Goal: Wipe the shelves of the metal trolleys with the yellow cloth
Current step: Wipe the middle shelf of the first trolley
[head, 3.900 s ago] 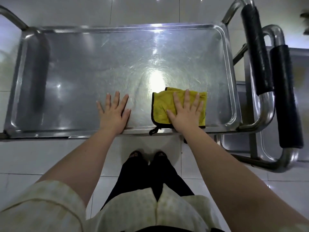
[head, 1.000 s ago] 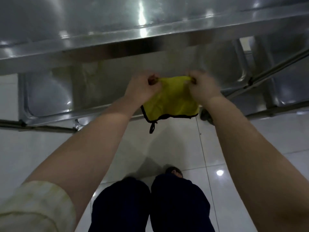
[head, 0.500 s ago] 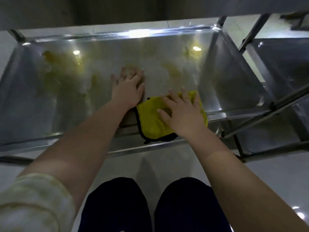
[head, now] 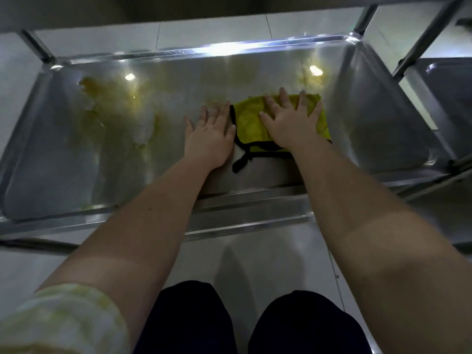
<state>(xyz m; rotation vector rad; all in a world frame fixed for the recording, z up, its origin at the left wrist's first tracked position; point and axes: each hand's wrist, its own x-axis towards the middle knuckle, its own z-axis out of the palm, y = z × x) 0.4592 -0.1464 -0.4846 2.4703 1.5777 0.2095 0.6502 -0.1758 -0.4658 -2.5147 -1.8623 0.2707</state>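
You are pressing the cloth (head: 249,123) under your flat right hand (head: 288,123); smears (head: 109,98) left of your flat left hand (head: 209,134) are awaiting wiping.

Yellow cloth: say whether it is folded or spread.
Folded: the yellow cloth shows two black-trimmed edges stacked at its near side, under the right hand.

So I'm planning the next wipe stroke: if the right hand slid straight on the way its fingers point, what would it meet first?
The right hand, flat on the yellow cloth, points at the far side. Ahead lies only smeared shelf, then the raised far rim, probably the first stop.
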